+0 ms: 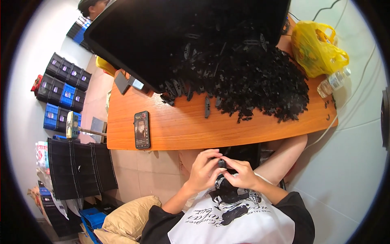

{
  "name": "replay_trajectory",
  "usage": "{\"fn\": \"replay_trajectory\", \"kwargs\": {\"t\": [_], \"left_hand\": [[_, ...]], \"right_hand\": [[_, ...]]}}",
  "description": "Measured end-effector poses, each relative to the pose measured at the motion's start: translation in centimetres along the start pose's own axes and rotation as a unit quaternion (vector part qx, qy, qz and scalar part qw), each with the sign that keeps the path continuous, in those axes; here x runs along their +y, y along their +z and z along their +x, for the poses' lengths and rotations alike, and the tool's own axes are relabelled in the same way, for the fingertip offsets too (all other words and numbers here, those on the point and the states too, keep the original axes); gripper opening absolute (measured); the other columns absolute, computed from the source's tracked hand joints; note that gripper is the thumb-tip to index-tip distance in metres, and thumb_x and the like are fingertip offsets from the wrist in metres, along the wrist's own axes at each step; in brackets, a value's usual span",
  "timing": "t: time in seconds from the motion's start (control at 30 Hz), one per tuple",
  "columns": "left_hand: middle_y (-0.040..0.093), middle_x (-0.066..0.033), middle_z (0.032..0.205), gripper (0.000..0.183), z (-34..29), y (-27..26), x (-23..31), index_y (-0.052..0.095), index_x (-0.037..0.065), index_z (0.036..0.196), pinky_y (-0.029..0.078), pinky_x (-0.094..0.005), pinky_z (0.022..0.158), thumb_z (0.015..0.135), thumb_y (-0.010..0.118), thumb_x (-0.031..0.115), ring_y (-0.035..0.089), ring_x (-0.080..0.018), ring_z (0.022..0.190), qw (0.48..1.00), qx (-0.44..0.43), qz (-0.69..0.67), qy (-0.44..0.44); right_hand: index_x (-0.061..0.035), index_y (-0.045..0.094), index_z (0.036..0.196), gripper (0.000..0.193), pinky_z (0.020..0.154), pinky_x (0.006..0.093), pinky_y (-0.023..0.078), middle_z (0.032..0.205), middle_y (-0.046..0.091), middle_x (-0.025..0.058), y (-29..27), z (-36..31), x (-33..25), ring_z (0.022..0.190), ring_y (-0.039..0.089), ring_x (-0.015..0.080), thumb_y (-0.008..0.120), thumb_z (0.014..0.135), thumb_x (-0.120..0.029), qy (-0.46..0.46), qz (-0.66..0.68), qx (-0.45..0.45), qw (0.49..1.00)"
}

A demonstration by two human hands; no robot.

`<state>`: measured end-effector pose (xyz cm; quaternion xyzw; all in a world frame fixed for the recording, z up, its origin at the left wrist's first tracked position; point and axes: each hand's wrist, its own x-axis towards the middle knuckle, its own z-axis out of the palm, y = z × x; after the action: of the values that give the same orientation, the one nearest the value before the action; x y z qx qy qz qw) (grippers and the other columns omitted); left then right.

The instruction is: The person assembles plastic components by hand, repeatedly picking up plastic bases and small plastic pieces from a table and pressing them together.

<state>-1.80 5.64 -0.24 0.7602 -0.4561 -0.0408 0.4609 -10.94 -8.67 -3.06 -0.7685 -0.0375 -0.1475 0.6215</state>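
Between my two hands, just in front of the table's near edge and above my lap, is a small black part [222, 163]. My left hand [204, 168] pinches it from the left with curled fingers. From the right, the fingertips of my right hand [240, 173] close on the same part. Its exact kind is mostly hidden by my fingers. Beyond my hands, a large pile of small black plastic pieces [260, 85] spreads over the wooden table [183, 128]. One longer dark piece [207, 107] lies at the pile's near edge.
A big black bin [162, 36] lies tipped toward the pile. A phone [142, 129] with a lit screen rests at the table's left. On the right are a yellow plastic bag [317, 49] and a clear bottle [333, 82]. Stacked crates [65, 91] line the left wall; a person [92, 8] shows behind.
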Motion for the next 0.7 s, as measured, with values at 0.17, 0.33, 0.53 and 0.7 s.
{"fn": "replay_trajectory", "kwargs": {"t": [0.17, 0.33, 0.53, 0.7], "left_hand": [[0.055, -0.0162, 0.102, 0.027, -1.0, 0.2, 0.6, 0.058, -0.004, 0.09, 0.047, -0.0404, 0.082, 0.067, 0.07, 0.002, 0.054, -0.0348, 0.1, 0.999, -0.007, -0.033, 0.016], [0.057, -0.0127, 0.103, 0.023, -0.6, 0.1, 0.1, 0.06, -0.001, 0.094, 0.045, -0.0391, 0.085, 0.074, 0.066, 0.007, 0.056, -0.0312, 0.099, 0.993, -0.112, 0.024, 0.001], [0.059, -0.0173, 0.098, 0.018, 4.0, 1.0, -7.2, 0.059, -0.002, 0.095, 0.044, -0.0396, 0.082, 0.081, 0.06, 0.009, 0.056, -0.0337, 0.094, 0.983, 0.131, 0.071, -0.105], [0.055, -0.0202, 0.099, 0.03, 9.2, 2.1, -11.1, 0.056, -0.002, 0.105, 0.043, -0.0424, 0.079, 0.081, 0.062, 0.016, 0.052, -0.0366, 0.093, 0.953, 0.203, 0.185, -0.129]], "right_hand": [[0.0045, 0.055, 0.114, 0.046, 0.073, 0.0286, 0.052, 0.098, 0.064, 0.0189, -0.4, -1.3, -0.5, 0.081, 0.066, 0.0229, 0.069, 0.07, 0.001, 0.041, 0.028, -0.009, 0.999], [0.0021, 0.052, 0.118, 0.047, 0.074, 0.0311, 0.051, 0.102, 0.061, 0.0187, -2.0, -1.8, 1.8, 0.088, 0.063, 0.0303, 0.065, 0.072, 0.003, -0.005, -0.06, -0.091, 0.994], [-0.0031, 0.052, 0.117, 0.043, 0.077, 0.038, 0.047, 0.092, 0.06, 0.0161, -3.6, -3.7, 7.4, 0.084, 0.059, 0.0329, 0.064, 0.077, -0.015, 0.01, -0.356, -0.137, 0.924], [0.0004, 0.062, 0.093, 0.018, 0.068, 0.034, 0.05, 0.089, 0.062, 0.0156, -3.9, 0.4, 4.6, 0.078, 0.062, 0.0302, 0.064, 0.075, -0.004, 0.0, -0.204, 0.055, 0.977]]}}
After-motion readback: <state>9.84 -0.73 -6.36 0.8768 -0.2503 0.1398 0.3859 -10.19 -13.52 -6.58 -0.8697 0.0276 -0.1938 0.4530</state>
